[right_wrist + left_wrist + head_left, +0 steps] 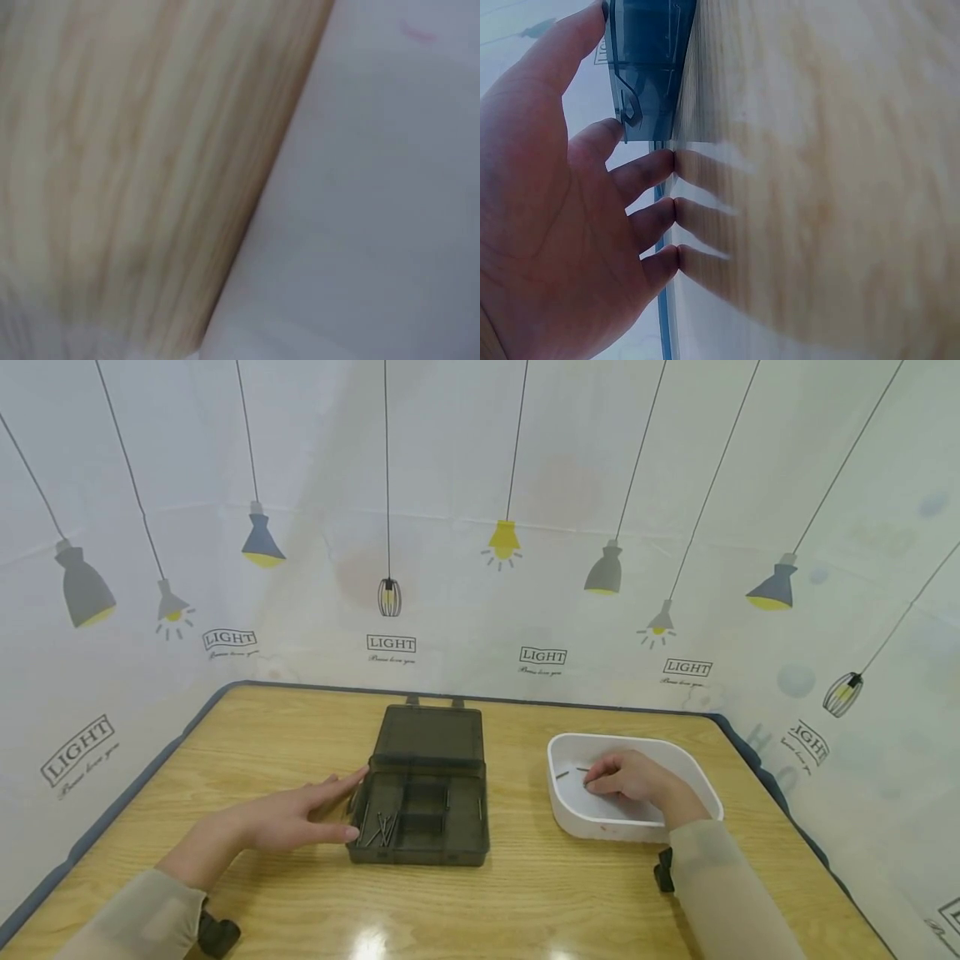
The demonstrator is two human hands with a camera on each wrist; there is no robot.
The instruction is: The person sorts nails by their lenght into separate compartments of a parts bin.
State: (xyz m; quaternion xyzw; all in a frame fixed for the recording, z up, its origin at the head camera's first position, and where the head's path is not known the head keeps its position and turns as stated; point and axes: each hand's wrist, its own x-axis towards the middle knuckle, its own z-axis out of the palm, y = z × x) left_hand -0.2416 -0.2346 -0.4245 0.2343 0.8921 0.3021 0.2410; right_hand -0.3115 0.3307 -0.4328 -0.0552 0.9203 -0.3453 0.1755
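Observation:
A dark see-through plastic organizer box lies on the table with its lid folded back. Several long thin dark screws sit in its left compartment. My left hand spreads along the box's left side, thumb and index finger at its edge. In the left wrist view, the other fingertips of that hand rest on the table. My right hand reaches into a white tray, thumb and fingertips pinching a small dark screw. Beside them on the tray floor lie other loose screws.
Both containers stand on a wooden table, the tray to the right of the box with bare wood between. A white curtain printed with lamps hangs behind the table's far edge. The tray's outer wall fills half the right wrist view.

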